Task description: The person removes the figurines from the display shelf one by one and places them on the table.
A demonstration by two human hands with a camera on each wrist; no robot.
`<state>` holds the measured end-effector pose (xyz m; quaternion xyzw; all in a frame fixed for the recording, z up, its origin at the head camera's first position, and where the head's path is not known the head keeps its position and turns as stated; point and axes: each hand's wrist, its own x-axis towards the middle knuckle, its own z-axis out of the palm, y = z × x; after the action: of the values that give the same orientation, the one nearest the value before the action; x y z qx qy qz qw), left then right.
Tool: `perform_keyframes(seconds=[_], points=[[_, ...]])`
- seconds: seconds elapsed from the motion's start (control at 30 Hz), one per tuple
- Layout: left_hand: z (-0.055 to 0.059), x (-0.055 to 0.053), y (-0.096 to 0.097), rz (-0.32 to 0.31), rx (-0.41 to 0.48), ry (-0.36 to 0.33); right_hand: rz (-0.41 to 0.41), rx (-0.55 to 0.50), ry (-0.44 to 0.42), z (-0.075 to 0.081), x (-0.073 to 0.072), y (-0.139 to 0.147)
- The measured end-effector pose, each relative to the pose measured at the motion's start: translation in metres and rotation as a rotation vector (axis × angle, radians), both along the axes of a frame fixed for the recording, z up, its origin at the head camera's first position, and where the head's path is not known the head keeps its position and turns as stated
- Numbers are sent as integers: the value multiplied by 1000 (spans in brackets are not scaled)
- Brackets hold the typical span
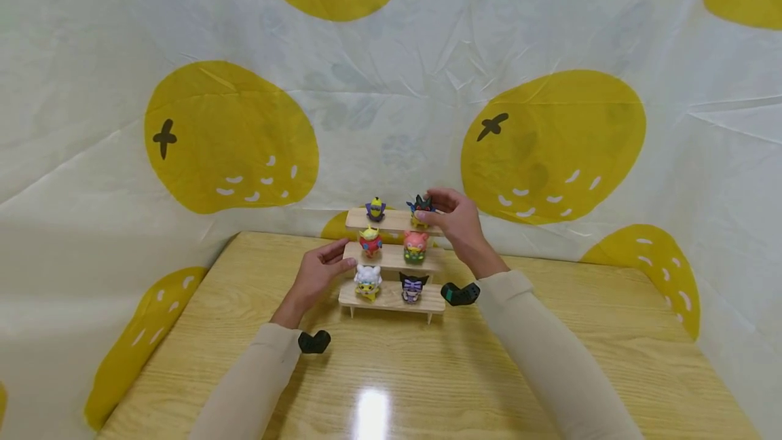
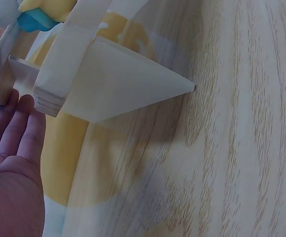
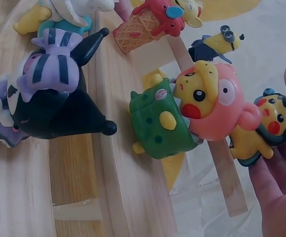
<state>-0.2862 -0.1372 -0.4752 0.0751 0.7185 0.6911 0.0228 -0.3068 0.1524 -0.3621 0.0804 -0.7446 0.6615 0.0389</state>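
A three-tier wooden display shelf (image 1: pixel 391 299) stands on the table with two small figurines on each tier. My right hand (image 1: pixel 459 223) holds a yellow figurine in a dark horned hood (image 1: pixel 421 208) at the right end of the top tier, between thumb and fingers; it also shows in the right wrist view (image 3: pixel 268 118). With thumb and fingers about the left end of the middle tier, my left hand (image 1: pixel 318 269) grips the shelf's edge; the left wrist view shows the fingers (image 2: pixel 22 128) against the board.
Nearby on the tiers are a minion figurine (image 1: pixel 375 209), a red one (image 1: pixel 370 242), a pink-hooded one (image 1: pixel 415 246), a white-hatted one (image 1: pixel 368 282) and a black-eared one with a purple bow (image 1: pixel 412 286). A patterned cloth (image 1: pixel 391 127) hangs behind the wooden table (image 1: pixel 391 372).
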Motion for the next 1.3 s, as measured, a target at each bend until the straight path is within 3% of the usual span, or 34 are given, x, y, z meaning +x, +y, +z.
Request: perform_keyframes(seconds=[0.7,1.3], points=[[0,0,3,25,-30,-7,-83,78,-40,-4,-4,-4],[0,-1,3,25,-19,-14,-97,109,-73,-1,-9,1]])
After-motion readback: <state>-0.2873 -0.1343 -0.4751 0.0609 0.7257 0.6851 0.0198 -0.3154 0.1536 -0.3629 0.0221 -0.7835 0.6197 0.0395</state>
